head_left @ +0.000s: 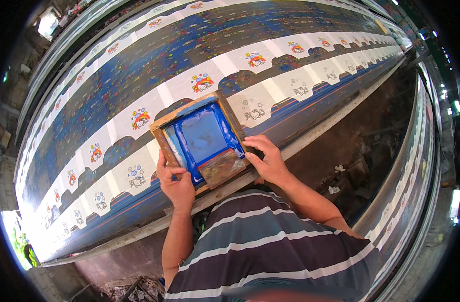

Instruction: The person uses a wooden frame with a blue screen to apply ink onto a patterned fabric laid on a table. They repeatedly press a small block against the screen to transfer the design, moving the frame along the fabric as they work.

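A wooden-framed printing screen [204,132] lies over the row of white fabric pieces at the table's near side. Its mesh is bordered in bright blue, with pale blue ink along the inner edges. A brown squeegee board [222,168] rests inside the frame at its near right corner. My left hand [175,180] grips the frame's left side, thumb on top. On the right side of the frame, my right hand [265,157] pinches the edge near the squeegee. What lies beneath the screen is hidden.
The long printing table [154,65] has a blue, ink-spattered top. White fabric pieces [252,108] run along it in rows, some with coloured cartoon prints, others with grey outlines. A rail [320,123] borders the near edge. Another table [406,186] with fabric stands at the right, beyond a dark gap.
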Demonstrator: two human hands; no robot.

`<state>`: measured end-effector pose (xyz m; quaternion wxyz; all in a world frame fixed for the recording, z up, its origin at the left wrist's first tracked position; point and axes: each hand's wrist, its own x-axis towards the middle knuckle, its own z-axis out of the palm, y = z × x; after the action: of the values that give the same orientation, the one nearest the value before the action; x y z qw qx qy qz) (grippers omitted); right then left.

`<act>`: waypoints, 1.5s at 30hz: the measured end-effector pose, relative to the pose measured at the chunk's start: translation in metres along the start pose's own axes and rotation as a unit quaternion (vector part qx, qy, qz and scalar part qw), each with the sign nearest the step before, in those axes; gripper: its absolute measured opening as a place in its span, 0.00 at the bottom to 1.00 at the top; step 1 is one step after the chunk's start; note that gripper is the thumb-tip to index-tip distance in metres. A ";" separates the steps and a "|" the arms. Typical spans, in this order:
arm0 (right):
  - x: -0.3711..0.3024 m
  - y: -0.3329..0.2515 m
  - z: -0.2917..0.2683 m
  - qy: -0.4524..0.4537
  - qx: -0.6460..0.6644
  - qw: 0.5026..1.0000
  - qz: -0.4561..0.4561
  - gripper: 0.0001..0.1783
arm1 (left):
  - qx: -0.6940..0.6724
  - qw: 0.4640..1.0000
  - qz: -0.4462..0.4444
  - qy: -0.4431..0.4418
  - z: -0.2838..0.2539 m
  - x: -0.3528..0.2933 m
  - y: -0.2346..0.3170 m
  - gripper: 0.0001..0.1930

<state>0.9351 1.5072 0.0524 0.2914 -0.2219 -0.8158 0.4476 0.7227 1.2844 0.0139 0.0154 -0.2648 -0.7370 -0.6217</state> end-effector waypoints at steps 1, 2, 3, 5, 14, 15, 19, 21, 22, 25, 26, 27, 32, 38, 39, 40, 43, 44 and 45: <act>-0.001 0.009 -0.009 0.000 0.017 1.000 0.011 0.20 | 0.003 1.000 0.004 0.000 0.014 -0.001 0.004 0.13; -0.001 0.018 -0.020 -0.001 0.034 0.999 0.022 0.20 | -0.014 1.000 0.000 -0.003 0.029 -0.003 0.008 0.13; 0.000 0.026 -0.032 0.001 0.028 1.000 0.014 0.20 | -0.020 1.000 0.004 -0.006 0.045 -0.004 0.011 0.13; 0.005 0.044 -0.059 0.007 0.016 1.000 -0.001 0.20 | -0.025 0.999 0.019 -0.008 0.079 -0.004 0.018 0.12; 0.019 0.105 -0.151 -0.012 0.040 0.999 -0.017 0.20 | -0.074 0.995 -0.060 -0.009 0.179 -0.014 0.025 0.12; 0.021 0.107 -0.157 -0.020 0.044 0.999 -0.018 0.20 | -0.096 0.992 -0.078 -0.008 0.181 -0.013 0.026 0.12; 0.028 0.113 -0.176 -0.045 0.047 0.997 -0.048 0.20 | -0.113 0.989 -0.097 -0.001 0.187 -0.015 0.031 0.14; 0.032 0.114 -0.183 -0.055 0.056 0.995 -0.055 0.20 | -0.117 0.984 -0.134 0.003 0.188 -0.019 0.033 0.15; 0.032 0.113 -0.185 -0.055 0.049 0.995 -0.063 0.20 | -0.117 0.984 -0.133 0.005 0.187 -0.020 0.033 0.15; 0.037 0.108 -0.191 -0.055 0.033 0.993 -0.094 0.20 | -0.104 0.988 -0.111 0.012 0.187 -0.020 0.031 0.15; 0.038 0.105 -0.190 -0.056 0.034 0.992 -0.107 0.20 | -0.115 0.986 -0.122 0.006 0.186 -0.020 0.030 0.14; 0.039 0.101 -0.187 -0.057 0.034 0.991 -0.119 0.20 | -0.118 0.984 -0.133 -0.001 0.185 -0.020 0.029 0.14; 0.043 0.082 -0.169 -0.125 -0.039 0.960 -0.249 0.23 | -0.097 0.987 -0.127 0.000 0.186 -0.019 0.025 0.13; 0.051 0.076 -0.146 -0.176 -0.160 0.919 -0.314 0.19 | -0.098 0.987 -0.127 0.009 0.192 -0.024 0.024 0.13; 0.054 0.076 -0.143 -0.176 -0.166 0.916 -0.319 0.18 | -0.087 0.989 -0.122 0.005 0.191 -0.023 0.023 0.13; 0.057 0.075 -0.141 -0.174 -0.171 0.914 -0.324 0.17 | -0.064 0.991 -0.117 0.003 0.191 -0.022 0.023 0.13; 0.064 0.072 -0.135 -0.194 -0.161 0.910 -0.328 0.17 | -0.051 0.992 -0.112 -0.001 0.190 -0.022 0.024 0.13; 0.067 0.070 -0.133 -0.204 -0.179 0.906 -0.324 0.17 | -0.066 0.992 -0.109 0.000 0.191 -0.022 0.024 0.12; 0.069 0.068 -0.131 -0.213 -0.197 0.902 -0.319 0.17 | -0.070 0.992 -0.109 0.003 0.191 -0.023 0.024 0.12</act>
<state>0.9794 1.6629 0.0693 0.1879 0.0980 -0.9572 0.1971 0.8104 1.4549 -0.0157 -0.0687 -0.1813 -0.7164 -0.6702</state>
